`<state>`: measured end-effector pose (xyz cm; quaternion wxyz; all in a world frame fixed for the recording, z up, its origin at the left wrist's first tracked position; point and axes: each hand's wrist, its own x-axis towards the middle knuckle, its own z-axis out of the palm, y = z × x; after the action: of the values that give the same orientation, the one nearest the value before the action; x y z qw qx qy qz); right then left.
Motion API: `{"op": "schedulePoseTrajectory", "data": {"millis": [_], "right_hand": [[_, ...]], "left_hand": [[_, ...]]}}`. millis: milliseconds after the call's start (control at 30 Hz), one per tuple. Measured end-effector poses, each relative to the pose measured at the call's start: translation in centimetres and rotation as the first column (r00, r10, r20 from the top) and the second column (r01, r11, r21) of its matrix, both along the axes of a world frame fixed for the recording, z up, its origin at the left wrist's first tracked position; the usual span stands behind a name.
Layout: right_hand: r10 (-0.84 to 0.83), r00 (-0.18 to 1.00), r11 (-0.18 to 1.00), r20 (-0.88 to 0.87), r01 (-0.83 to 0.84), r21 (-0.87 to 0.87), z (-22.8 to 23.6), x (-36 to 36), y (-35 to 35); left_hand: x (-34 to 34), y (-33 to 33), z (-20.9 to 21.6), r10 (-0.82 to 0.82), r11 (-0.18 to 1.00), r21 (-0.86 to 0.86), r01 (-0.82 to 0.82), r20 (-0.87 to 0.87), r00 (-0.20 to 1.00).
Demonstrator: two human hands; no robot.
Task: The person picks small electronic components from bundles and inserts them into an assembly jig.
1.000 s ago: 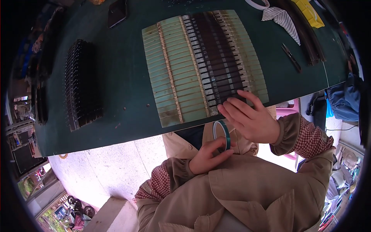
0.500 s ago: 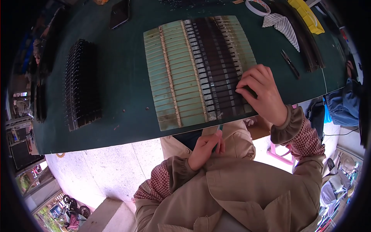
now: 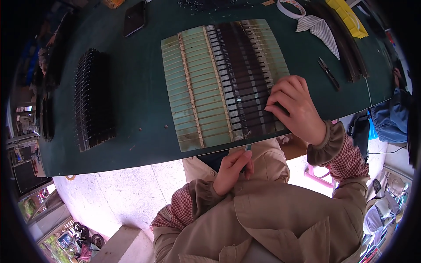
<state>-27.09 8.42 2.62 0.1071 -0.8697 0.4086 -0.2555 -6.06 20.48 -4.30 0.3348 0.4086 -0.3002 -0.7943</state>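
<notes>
A pale green slatted board (image 3: 202,90) lies at the table's front edge, with narrow black strips (image 3: 243,76) laid side by side across its right half. My right hand (image 3: 294,107) is over the board's lower right part. Its thumb and index finger are pinched at the strips' right ends; whatever is between the fingertips is too small to make out. Below the table edge, in front of my lap, my left hand (image 3: 234,168) is closed around a slim blue-green tool (image 3: 248,148) pointing up at the board. Most of that tool is hidden by the fingers.
A stack of black strips (image 3: 94,98) stands on the dark green table (image 3: 140,87) at left. Thread snips (image 3: 329,74), a striped cloth (image 3: 320,33), a tape roll (image 3: 291,8), long dark strips (image 3: 351,52) and a yellow tray (image 3: 348,17) lie right. A phone (image 3: 134,18) lies far left.
The view has shifted slightly, so the board and the stack appear a little lower. My right hand keeps its pinch a touch further left, and my left hand still grips the tool.
</notes>
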Motion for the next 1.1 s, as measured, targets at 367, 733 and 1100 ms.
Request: {"op": "schedulePoseTrajectory", "data": {"millis": [367,733,1100], "right_hand": [[-0.515,0.855,0.812,0.055,0.508,-0.287,-2.7,-13.8,-4.4],[-0.638,0.693,0.748,0.337,0.453,0.486,0.5,-6.5,-0.9],[0.3,0.919,0.939,-0.258,-0.332,-0.092,0.9,0.1,3.1]], "left_hand": [[-0.4,-0.6,0.0,0.062,0.998,-0.035,-0.061,0.023,0.998],[0.3,0.0,1.1,0.11,0.981,0.181,-0.065,-0.25,0.962],[0.2,0.2,2.3,0.146,0.934,0.358,-0.002,-0.374,0.916]]}}
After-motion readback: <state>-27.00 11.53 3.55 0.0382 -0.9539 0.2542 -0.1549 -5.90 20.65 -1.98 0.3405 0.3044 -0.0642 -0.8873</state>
